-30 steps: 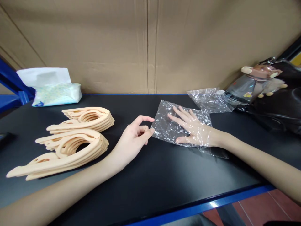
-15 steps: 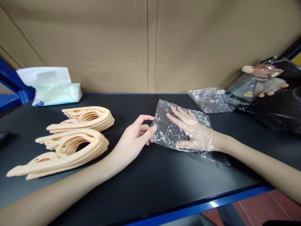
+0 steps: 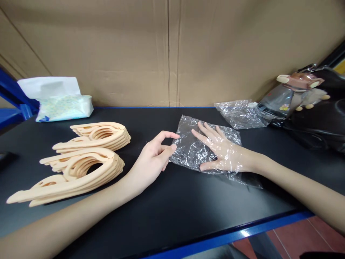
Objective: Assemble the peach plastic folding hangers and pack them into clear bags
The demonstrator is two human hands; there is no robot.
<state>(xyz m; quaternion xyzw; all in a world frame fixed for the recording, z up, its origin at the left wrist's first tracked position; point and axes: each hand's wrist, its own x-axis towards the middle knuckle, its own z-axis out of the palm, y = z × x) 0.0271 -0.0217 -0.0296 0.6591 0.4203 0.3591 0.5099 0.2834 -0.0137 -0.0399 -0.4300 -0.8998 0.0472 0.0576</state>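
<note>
So it's a black table [image 3: 205, 216] up against a brown cardboard-looking backdrop [image 3: 121, 46]. The right hand [image 3: 225, 153] is palm-down with its fingers spread, nothing gripped, and the crinkly clear bag [image 3: 185, 131] lies over its back; can't really tell if the hand is inside or just under the film. The left hand [image 3: 153, 154] is at the bag's near edge, thumb and index parted. Two stacks of pale curved pieces sit left of that hand, the nearer stack [image 3: 111, 172] closest to the forearm. Imo the thin film could bunch or tear if the right hand drags against it, and a left elbow swing might topple that stack.
</note>
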